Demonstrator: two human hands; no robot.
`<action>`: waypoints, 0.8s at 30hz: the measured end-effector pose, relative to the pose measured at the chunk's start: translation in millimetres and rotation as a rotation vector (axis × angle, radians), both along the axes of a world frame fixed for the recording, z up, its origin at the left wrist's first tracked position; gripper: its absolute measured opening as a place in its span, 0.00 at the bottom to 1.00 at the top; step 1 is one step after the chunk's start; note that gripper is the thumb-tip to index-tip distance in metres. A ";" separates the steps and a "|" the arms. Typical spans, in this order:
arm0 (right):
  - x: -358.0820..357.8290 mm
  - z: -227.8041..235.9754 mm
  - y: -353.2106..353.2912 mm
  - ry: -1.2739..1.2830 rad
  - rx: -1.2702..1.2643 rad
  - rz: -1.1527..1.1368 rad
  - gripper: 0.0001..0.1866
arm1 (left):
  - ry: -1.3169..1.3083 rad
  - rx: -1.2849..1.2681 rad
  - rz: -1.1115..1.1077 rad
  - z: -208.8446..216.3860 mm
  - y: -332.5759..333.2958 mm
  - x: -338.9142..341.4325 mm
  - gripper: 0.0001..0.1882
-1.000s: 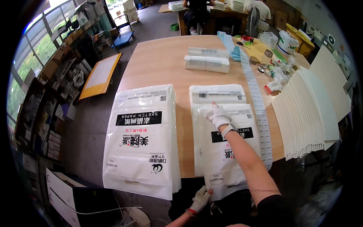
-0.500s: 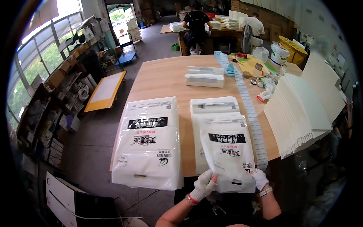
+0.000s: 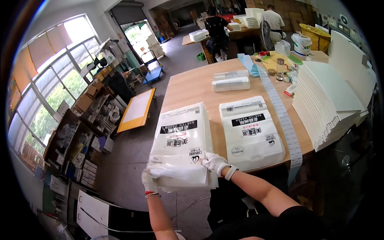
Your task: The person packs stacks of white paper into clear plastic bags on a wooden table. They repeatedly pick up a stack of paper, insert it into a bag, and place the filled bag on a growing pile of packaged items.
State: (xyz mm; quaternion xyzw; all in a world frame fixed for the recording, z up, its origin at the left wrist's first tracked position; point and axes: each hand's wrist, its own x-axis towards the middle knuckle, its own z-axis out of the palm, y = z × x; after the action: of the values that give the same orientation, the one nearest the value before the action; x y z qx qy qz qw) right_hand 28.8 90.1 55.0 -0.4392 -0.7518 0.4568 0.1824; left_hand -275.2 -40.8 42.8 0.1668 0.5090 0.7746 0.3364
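Observation:
A stack of white printed plastic bags [image 3: 176, 136], glossy and thick, lies on the left of the table with its near end past the edge. My left hand [image 3: 149, 181], in a white glove, closes on the near left corner of the stack. At its near right side, my right hand [image 3: 216, 164], also gloved, grips the edge with fingers bent. The near end of the top bag looks creased and partly blurred between my hands. To the right lies a second, flatter stack of similar bags [image 3: 250, 138], touched by neither hand.
A long label strip [image 3: 280, 108] runs down the wooden table [image 3: 188, 88] beside a tall pile of white sheets [image 3: 320, 100]. Clear-wrapped packs [image 3: 231, 83] lie farther back, near a jar [image 3: 280, 69] and a white bucket [image 3: 301, 45]. Two people sit at a far table.
Both hands have left the bag above the right stack and moved left to the left stack. That bag now lies flat on the right stack. The view has swung left.

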 end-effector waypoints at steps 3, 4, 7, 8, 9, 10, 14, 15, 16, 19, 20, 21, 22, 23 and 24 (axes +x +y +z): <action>3.8 22.0 -6.0 -0.076 0.031 0.009 0.24 | 0.120 -0.324 0.052 -45.7 -13.8 -37.8 0.16; 17.4 16.2 -1.0 -0.101 0.104 -0.035 0.19 | 0.145 -0.216 0.063 -36.9 -6.5 -8.4 0.17; 86.3 -5.7 11.1 0.158 0.138 0.026 0.12 | -0.012 -0.100 0.078 -26.8 -13.1 47.8 0.14; 114.8 1.1 8.7 0.201 0.025 -0.003 0.07 | -0.075 -0.145 0.104 -46.1 -27.1 47.4 0.15; 150.1 6.6 8.6 0.164 0.223 -0.038 0.07 | -0.224 -0.186 0.191 -48.5 -40.2 62.0 0.14; 194.4 16.2 7.8 0.111 0.421 -0.061 0.07 | -0.119 -0.185 0.224 -39.6 -49.2 96.2 0.12; 354.9 98.4 -2.8 -0.453 1.002 -0.361 0.05 | 0.084 -0.474 0.019 -168.5 -79.5 123.8 0.15; 393.7 119.6 -3.5 -0.609 1.105 -0.493 0.07 | 0.149 -0.528 -0.050 -172.8 -78.3 149.2 0.16; 423.4 135.8 -1.2 -0.757 1.115 -0.692 0.13 | 0.208 -0.518 -0.199 -177.1 -72.5 173.8 0.15; 470.5 185.3 6.9 -0.897 0.970 -0.755 0.23 | 0.424 -0.469 -0.616 -136.6 -36.5 248.9 0.12; 480.8 189.4 12.3 -0.905 0.838 -0.744 0.23 | 0.446 -0.405 -0.693 -164.6 -26.2 261.5 0.11; 488.8 191.8 18.3 -0.909 0.707 -0.728 0.23 | 0.470 -0.342 -0.768 -190.2 -15.9 272.0 0.11; 495.8 198.9 19.4 -0.850 0.706 -0.650 0.18 | 0.549 -0.285 -0.851 -149.5 -9.5 295.0 0.10; 504.9 198.7 26.1 -0.838 0.692 -0.639 0.16 | 0.628 -0.229 -0.931 -107.8 4.1 321.5 0.09; 513.5 197.2 34.6 -0.818 0.681 -0.626 0.14 | 0.697 -0.154 -0.979 -86.3 17.7 339.1 0.09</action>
State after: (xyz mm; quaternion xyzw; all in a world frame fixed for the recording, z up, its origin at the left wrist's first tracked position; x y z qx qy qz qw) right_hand 542.4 124.7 252.2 -0.6957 -0.6999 -0.0897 0.1346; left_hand 64.0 -23.2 -43.5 0.6007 0.5078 0.3905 0.4784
